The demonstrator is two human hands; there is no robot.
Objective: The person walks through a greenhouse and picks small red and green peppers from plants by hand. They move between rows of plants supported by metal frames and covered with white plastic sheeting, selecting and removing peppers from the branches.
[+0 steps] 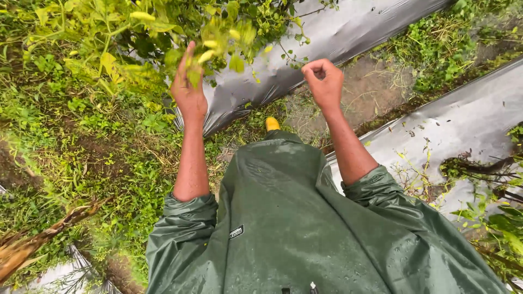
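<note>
I stand over a leafy green plant [136,32] that bears small pale yellow-green fruits [207,54]. My left hand [188,87] reaches up into its leaves, fingers stretched toward a fruit and partly hidden by foliage. Whether it grips anything I cannot make out. My right hand [324,81] is raised beside the plant, curled into a closed fist. What is inside the fist, if anything, is hidden. Both sleeves of my wet dark green raincoat [283,228] are pushed up to the elbows.
Silver-grey plastic mulch sheets [338,32] run diagonally across the ground, another one [468,120] at the right. Weeds and grass [81,152] cover the left side. A bare soil path [370,87] lies between the sheets. A yellow boot tip [272,124] shows below me.
</note>
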